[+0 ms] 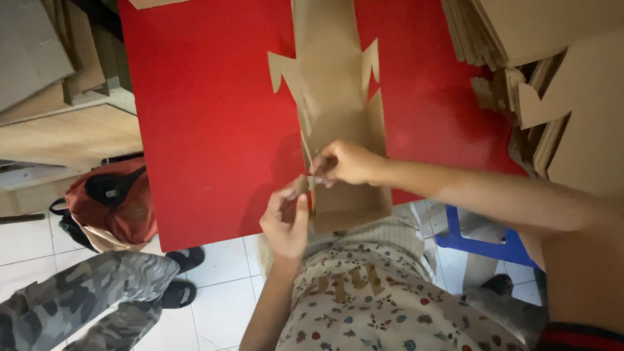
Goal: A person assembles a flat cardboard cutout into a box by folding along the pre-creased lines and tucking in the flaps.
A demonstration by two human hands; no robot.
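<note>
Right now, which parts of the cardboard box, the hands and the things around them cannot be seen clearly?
- Head view: the near left corner of the cardboard box is covered by the left hand and right hand.
- The box's far end is cut off by the top edge.
- The stack of flat cardboard runs past the right edge.
- The person in camouflage trousers is cut off at the lower left corner.

A glossy red worktop [208, 123] carries a brown die-cut cardboard box blank [335, 84], partly folded up at the near edge, lying flat farther away.
</note>
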